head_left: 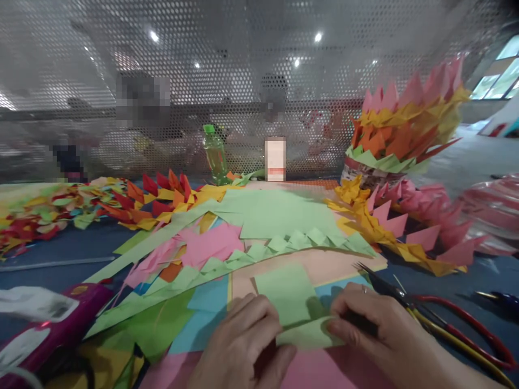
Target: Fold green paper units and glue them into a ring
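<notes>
A pale green paper sheet point(284, 289) lies in front of me with its near edge folded up into a flap. My left hand point(247, 340) is closed at the flap's left end, its fingers bent over the paper. At the flap's right end, my right hand point(368, 327) pinches the edge between thumb and fingers. Beneath the sheet are pink point(316, 367) and blue papers point(206, 319). Just beyond it curves a long strip of folded green paper points point(239, 260).
Red-handled scissors point(466, 313) lie to the right, beside a pen point(498, 300). A purple glue gun point(60, 324) rests at left. Folded-paper petals point(397, 129) rise at back right. A green-capped bottle point(214, 154) stands before the perforated panel point(243, 65).
</notes>
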The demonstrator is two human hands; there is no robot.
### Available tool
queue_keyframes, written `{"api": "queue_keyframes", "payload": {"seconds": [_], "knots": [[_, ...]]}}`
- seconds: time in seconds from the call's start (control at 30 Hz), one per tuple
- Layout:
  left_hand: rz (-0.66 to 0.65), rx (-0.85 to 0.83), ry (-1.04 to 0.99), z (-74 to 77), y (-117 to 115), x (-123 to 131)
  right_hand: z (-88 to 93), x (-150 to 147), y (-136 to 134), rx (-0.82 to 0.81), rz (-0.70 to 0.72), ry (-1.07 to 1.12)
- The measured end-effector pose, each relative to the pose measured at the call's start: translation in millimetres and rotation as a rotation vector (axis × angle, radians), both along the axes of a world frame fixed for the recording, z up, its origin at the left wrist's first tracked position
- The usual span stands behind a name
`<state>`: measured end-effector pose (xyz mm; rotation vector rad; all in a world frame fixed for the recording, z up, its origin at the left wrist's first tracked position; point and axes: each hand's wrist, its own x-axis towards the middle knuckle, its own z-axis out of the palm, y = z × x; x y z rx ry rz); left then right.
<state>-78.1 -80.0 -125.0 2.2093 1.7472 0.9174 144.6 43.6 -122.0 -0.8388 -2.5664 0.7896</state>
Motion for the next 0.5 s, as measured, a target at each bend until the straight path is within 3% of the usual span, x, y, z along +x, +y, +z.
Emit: {"api": "queue_keyframes", "payload": {"seconds": [0.23, 0.5], "knots": [[0.024, -0.022, 0.051, -7.6, 3.3, -5.5, -13.6, -6.9, -7.2, 0.246, -0.012, -0.047], [0.099, 0.024, 0.175, -13.3, 7.7, -2.6, -10.4, -13.9, -8.2, 0.391, -0.065, -0.075]]}}
